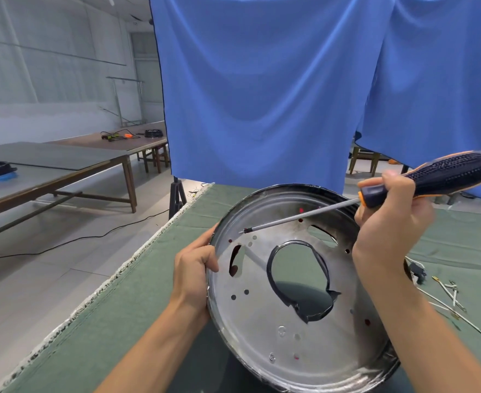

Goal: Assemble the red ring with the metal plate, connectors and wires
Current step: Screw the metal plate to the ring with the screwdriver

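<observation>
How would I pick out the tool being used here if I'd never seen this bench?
Start at the big round metal plate tilted up over the green table cover. The right hand above its far rim grips the screwdriver. Its long silver shaft crosses the plate, and its black-and-orange handle is unlike the thin wires lying to the right.

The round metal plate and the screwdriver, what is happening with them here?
A person is working on a round metal plate tilted above a green-covered table. The left hand grips the plate's left rim. The right hand holds a screwdriver by its black and orange handle, with the tip near small holes in the plate's upper left. Red shows through some holes. Loose wires lie on the table to the right.
</observation>
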`<state>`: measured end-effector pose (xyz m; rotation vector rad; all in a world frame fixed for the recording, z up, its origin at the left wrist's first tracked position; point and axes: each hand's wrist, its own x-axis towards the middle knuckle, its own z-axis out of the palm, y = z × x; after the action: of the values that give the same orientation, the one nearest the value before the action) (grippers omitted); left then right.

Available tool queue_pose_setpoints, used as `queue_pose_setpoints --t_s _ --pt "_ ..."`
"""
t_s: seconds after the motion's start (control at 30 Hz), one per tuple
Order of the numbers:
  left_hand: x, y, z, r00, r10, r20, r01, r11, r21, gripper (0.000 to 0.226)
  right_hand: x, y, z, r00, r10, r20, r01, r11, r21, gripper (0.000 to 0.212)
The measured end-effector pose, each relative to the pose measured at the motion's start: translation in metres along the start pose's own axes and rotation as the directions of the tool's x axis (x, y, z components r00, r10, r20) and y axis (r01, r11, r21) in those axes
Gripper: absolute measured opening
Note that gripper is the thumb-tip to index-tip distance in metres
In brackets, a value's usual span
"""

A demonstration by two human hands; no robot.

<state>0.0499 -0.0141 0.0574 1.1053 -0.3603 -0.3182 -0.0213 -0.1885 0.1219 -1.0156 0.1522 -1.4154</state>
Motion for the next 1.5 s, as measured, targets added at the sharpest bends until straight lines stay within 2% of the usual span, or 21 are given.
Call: queue_pose_setpoints --t_s 0.13,0.2,0.27,0.3,0.4,0.53,0.63,0.77,0.93,1.13,1.33,1.4,1.5 --pt "-0.001 0.001 0.001 0.999 -0.033 0.008 0.034 0.998 -0.056 0.060 -0.001 -0.001 0.000 1.000 -0.010 0.013 0.010 1.000 0.006 0.039" --pt "0.000 0.001 0.002 0.999 -0.051 0.007 0.052 0.995 -0.081 0.043 -0.002 -0.002 0.000 1.000 -0.012 0.021 0.011 1.000 0.012 0.040" --pt "0.001 0.000 0.003 0.997 -0.062 -0.039 0.058 0.993 -0.105 0.015 -0.002 -0.002 0.000 1.000 -0.006 0.021 0.006 1.000 0.019 0.039" --pt "0.001 -0.001 0.004 0.996 -0.062 -0.064 0.056 0.994 -0.098 0.013 -0.002 -0.002 0.000 1.000 -0.003 0.020 0.002 1.000 0.026 0.039" --pt "0.000 -0.001 0.006 0.996 -0.060 -0.073 0.057 0.998 -0.036 0.033 0.000 -0.002 0.000 1.000 -0.007 0.015 0.006 1.000 0.027 0.040" --pt "0.002 -0.002 0.002 0.995 -0.075 -0.062 0.080 0.993 0.089 0.014 0.002 -0.003 0.000 0.999 -0.037 0.006 0.037 0.999 0.024 0.039" --pt "0.007 -0.004 -0.001 0.999 -0.031 -0.044 0.040 0.975 0.218 0.044 0.005 -0.002 0.000 0.998 -0.057 0.008 0.057 0.998 0.023 0.037" --pt "0.006 -0.001 0.000 0.996 -0.050 -0.075 0.066 0.970 0.233 0.060 0.007 0.000 -0.001 0.998 -0.066 0.022 0.066 0.998 0.019 0.036" --pt "0.001 0.003 0.001 0.998 -0.044 -0.037 0.050 0.985 0.167 0.072 0.006 0.001 -0.001 0.997 -0.061 0.044 0.061 0.998 0.017 0.036" --pt "-0.004 0.009 0.007 0.997 -0.040 -0.072 0.046 0.996 0.074 0.070 0.006 -0.003 -0.001 0.998 -0.014 0.068 0.010 0.998 0.069 0.036" --pt "-0.004 0.012 0.007 0.995 -0.072 -0.071 0.076 0.995 0.058 0.051 0.006 -0.005 -0.001 0.996 0.023 0.090 -0.029 0.997 0.065 0.037" --pt "-0.002 0.011 0.005 0.995 -0.063 -0.079 0.071 0.993 0.099 0.051 0.006 -0.004 -0.001 0.997 0.015 0.081 -0.019 0.999 0.046 0.039" --pt "0.003 0.008 -0.001 0.995 -0.052 -0.081 0.072 0.961 0.266 0.061 0.006 -0.001 -0.002 0.998 0.006 0.066 -0.009 0.999 0.043 0.037"
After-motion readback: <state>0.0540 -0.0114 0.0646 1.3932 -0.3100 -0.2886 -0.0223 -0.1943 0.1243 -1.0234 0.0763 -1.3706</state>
